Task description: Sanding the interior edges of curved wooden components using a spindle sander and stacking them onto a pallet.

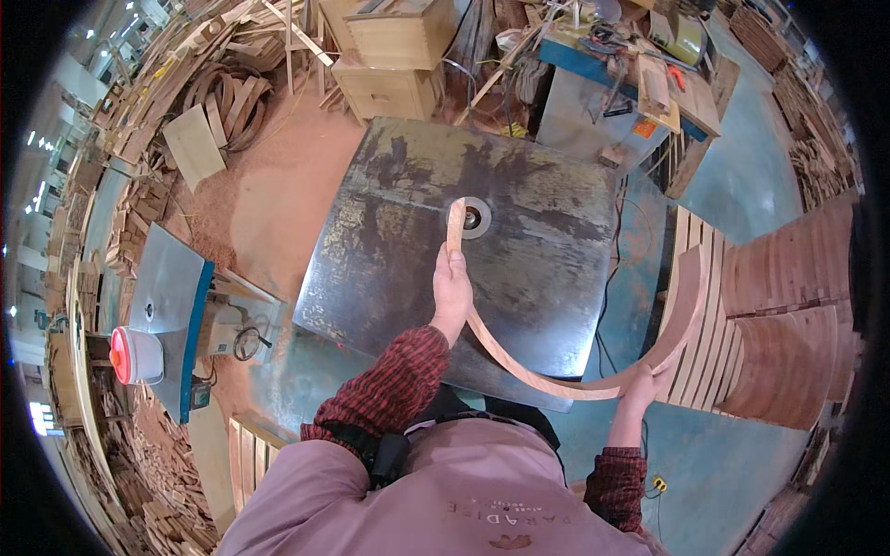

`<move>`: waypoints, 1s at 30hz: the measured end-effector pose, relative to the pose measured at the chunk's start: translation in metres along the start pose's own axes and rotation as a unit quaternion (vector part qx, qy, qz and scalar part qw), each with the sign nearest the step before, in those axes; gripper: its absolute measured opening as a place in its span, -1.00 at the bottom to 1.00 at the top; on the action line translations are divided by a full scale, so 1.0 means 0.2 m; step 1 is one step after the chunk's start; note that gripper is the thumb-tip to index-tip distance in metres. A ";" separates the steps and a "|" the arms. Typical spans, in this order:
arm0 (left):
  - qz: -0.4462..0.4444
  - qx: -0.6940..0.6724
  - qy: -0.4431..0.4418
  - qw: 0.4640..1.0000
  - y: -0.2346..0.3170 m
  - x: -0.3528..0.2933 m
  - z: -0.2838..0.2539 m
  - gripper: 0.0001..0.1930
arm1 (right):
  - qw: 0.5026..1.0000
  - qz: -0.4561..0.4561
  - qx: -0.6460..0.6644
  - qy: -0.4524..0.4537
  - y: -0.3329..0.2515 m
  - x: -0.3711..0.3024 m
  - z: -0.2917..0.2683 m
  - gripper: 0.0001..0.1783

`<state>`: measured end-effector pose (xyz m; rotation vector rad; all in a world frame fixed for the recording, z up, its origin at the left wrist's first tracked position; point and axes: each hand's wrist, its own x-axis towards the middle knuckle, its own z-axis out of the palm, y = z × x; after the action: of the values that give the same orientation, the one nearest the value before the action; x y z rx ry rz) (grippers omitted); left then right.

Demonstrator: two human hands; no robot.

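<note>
The left hand (451, 292) is closed around a pale, narrow, C-shaped strip of wood (528, 375), its fingers partly hidden beneath; the right hand (640, 385) grips the same strip farther along its curve, fingertips hard to make out. Just beyond the left hand, 1 end of the strip covers the left side of a round grey metal ring (482, 232) with a dark centre, set in a broad, stained steel counter (389, 241); contact with that centre cannot be told. The other end rises beyond the right hand, in front of a pale slatted wooden rack (709, 361). Right of the right hand, stacked curved brown wooden panels (779, 269) fade into the dark rim of the view.

Well left of the left hand, a white plastic bucket (146, 357) with a red lid (119, 355) hides its contents. Ahead of the left hand, a pale wooden drawer cabinet (385, 94) has its drawer shut, the inside unseen.
</note>
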<state>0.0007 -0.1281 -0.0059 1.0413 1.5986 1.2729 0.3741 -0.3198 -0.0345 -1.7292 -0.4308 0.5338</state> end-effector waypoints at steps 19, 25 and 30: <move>0.076 0.041 -0.029 0.996 -0.01 0.29 0.08 -0.55 | 0.998 -0.027 0.009 0.063 -0.09 -0.02 0.22 -0.18; 0.062 0.038 -0.034 0.997 -0.01 0.39 0.10 -0.57 | 0.995 -0.029 0.022 0.091 -0.17 -0.02 0.34 -0.14; 0.045 0.042 -0.060 0.996 0.02 0.47 0.12 -0.54 | 0.993 -0.026 0.023 0.115 -0.17 -0.01 0.40 -0.10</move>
<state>-0.0072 -0.0313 -0.0157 1.2308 1.5389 1.1864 0.3271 -0.2499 -0.0159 -1.7063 -0.2952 0.3007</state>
